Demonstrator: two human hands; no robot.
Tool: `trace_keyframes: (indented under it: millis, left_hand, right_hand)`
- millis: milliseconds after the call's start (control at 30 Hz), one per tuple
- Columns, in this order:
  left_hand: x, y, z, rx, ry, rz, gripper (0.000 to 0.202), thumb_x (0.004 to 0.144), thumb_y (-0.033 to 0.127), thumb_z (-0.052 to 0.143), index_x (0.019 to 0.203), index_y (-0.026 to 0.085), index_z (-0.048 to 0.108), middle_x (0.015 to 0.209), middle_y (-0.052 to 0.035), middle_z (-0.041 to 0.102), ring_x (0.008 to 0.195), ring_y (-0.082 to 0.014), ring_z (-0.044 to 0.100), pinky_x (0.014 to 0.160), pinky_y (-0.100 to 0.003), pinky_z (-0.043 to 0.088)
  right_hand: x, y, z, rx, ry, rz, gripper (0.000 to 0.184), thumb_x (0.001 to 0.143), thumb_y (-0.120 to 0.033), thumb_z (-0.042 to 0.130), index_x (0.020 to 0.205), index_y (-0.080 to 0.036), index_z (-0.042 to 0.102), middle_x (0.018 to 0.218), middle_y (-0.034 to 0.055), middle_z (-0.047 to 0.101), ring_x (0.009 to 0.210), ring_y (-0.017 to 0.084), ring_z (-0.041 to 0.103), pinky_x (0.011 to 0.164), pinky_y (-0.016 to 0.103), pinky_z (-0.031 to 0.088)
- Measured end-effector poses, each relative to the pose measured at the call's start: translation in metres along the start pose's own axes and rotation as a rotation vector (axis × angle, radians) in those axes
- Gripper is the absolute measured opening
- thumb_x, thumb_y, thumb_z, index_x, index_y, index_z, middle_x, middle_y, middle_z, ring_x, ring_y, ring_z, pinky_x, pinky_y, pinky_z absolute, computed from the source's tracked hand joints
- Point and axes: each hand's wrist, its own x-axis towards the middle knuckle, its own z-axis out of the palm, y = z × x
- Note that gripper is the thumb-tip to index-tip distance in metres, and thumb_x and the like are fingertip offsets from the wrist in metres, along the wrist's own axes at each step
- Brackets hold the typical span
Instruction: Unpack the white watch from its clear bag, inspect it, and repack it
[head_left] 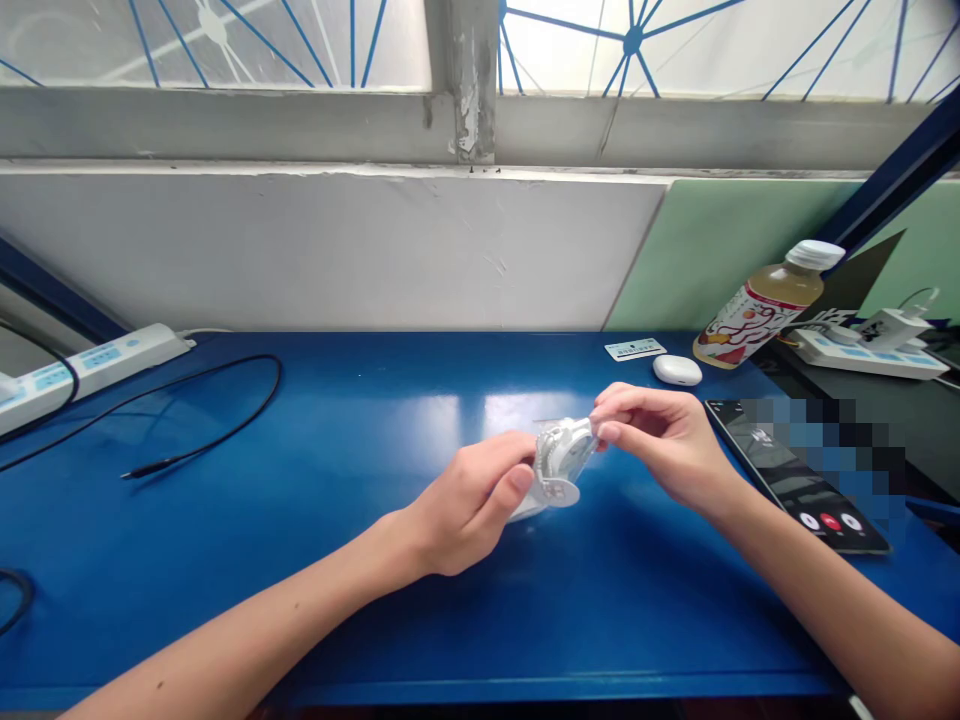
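Above the middle of the blue desk, both hands hold a small white and clear-plastic item. It has curved white parts, a rounded white tab at its lower end and a clear sheet-like side; its exact kind cannot be made out. My left hand is closed around its left end, thumb on the near side. With fingertips and thumb, my right hand pinches its upper right edge. The fingers cover part of both ends. Beneath the hands, the desk surface shows their shadows.
A phone lies right of my right hand, with a white earbud case, a card and a drink bottle behind. Power strips stand at both sides. A black cable curves across the left.
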Motion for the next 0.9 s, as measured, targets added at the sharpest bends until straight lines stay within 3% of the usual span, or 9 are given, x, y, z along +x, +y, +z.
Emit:
trace_keyframes:
  millis: [100,200,300,467,567,700,900]
  left_hand:
    - [0.001,0.003,0.002,-0.062,0.035,-0.219,0.051,0.105,0.049,0.027,0.105,0.016,0.066,0.097,-0.0090,0.070,0.083,-0.0214,0.066,0.075,-0.033,0.054]
    - [0.004,-0.001,0.004,-0.029,0.155,-0.373,0.032,0.098,0.045,0.051,0.102,0.019,0.069,0.085,-0.0041,0.071,0.072,-0.0182,0.065,0.065,-0.029,0.052]
    - [0.006,-0.007,0.005,-0.004,0.228,-0.465,0.023,0.090,0.041,0.065,0.098,0.020,0.070,0.081,-0.0025,0.072,0.068,-0.0169,0.065,0.061,-0.027,0.052]
    - [0.007,-0.015,0.004,-0.090,0.217,-0.542,0.021,0.088,0.038,0.066,0.089,0.018,0.070,0.085,-0.0055,0.075,0.072,-0.0193,0.069,0.062,-0.029,0.056]
    - [0.007,-0.018,0.002,-0.059,0.256,-0.565,0.019,0.088,0.035,0.067,0.090,0.017,0.070,0.083,-0.0051,0.075,0.071,-0.0193,0.070,0.064,-0.030,0.056]
    - [0.008,-0.023,-0.004,0.130,0.312,-0.547,0.015,0.088,0.032,0.066,0.094,0.020,0.072,0.080,-0.0023,0.074,0.073,-0.0190,0.069,0.067,-0.031,0.054]
    - [0.007,-0.028,-0.007,0.322,0.227,-0.517,0.012,0.089,0.028,0.062,0.092,0.022,0.071,0.079,-0.0011,0.074,0.073,-0.0192,0.070,0.064,-0.030,0.051]
  right_hand:
    - [0.003,0.001,0.000,-0.027,0.081,0.143,0.017,0.078,-0.037,0.078,0.085,-0.022,0.076,0.073,0.0028,0.070,0.058,0.015,0.062,0.054,0.030,0.055]
    - [0.006,0.004,0.003,-0.056,0.125,0.226,0.026,0.076,-0.043,0.078,0.087,-0.019,0.077,0.075,0.0044,0.072,0.057,0.015,0.061,0.054,0.031,0.055]
    - [0.008,0.006,0.007,-0.061,0.122,0.287,0.030,0.072,-0.045,0.080,0.084,-0.018,0.077,0.078,0.0046,0.073,0.058,0.015,0.062,0.055,0.029,0.055]
    - [0.008,0.015,0.007,-0.065,0.098,0.353,0.032,0.072,-0.046,0.080,0.085,-0.018,0.077,0.081,0.0053,0.074,0.062,0.016,0.064,0.057,0.029,0.056]
    - [0.009,0.024,0.003,-0.156,0.091,0.319,0.033,0.075,-0.047,0.077,0.089,-0.017,0.076,0.085,0.0072,0.075,0.068,0.019,0.067,0.059,0.031,0.056]
    - [0.010,0.035,-0.002,-0.445,0.079,0.165,0.029,0.084,-0.045,0.068,0.090,-0.018,0.076,0.086,0.0084,0.075,0.079,0.023,0.069,0.064,0.035,0.055]
    - [0.006,0.041,-0.004,-0.763,0.012,0.001,0.025,0.092,-0.039,0.058,0.095,-0.020,0.075,0.087,0.0080,0.072,0.075,0.022,0.067,0.061,0.035,0.053]
